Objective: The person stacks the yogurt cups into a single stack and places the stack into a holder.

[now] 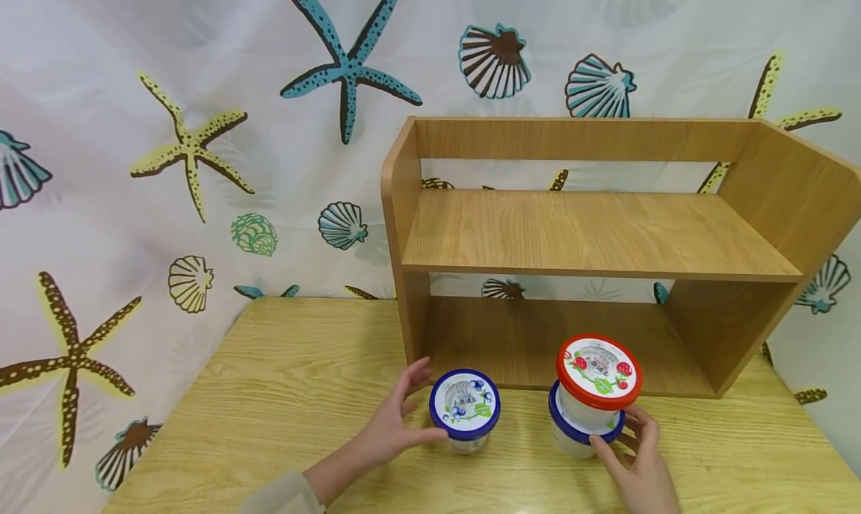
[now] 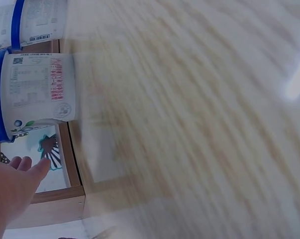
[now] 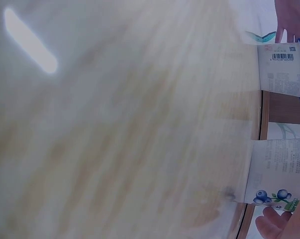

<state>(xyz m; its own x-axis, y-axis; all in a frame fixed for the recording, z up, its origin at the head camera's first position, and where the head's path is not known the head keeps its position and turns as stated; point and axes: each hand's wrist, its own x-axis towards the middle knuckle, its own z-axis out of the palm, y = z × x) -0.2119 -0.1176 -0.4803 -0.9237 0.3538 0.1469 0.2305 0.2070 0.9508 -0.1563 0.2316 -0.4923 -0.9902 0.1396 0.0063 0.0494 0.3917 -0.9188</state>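
Observation:
A round white tub with a blue lid and blueberry print point(image 1: 466, 406) stands upright on the table. My left hand point(image 1: 397, 417) is spread beside it, thumb at the lid's front edge and fingers apart from its left side; the left wrist view shows those fingers point(image 2: 28, 167) off the tub's wall. To the right, a red-lidded tub with strawberry print point(image 1: 599, 372) sits on top of a second blue-lidded tub point(image 1: 572, 443). My right hand point(image 1: 639, 462) holds that lower tub, thumb at its front and fingers round its right side. Blueberries show on its wall point(image 3: 276, 174).
Just behind the tubs stands a two-level wooden shelf point(image 1: 599, 230), its bottom board close to them. The wooden table point(image 1: 289, 379) stretches out to the left. A white cloth with starfish and shells point(image 1: 269, 163) hangs behind.

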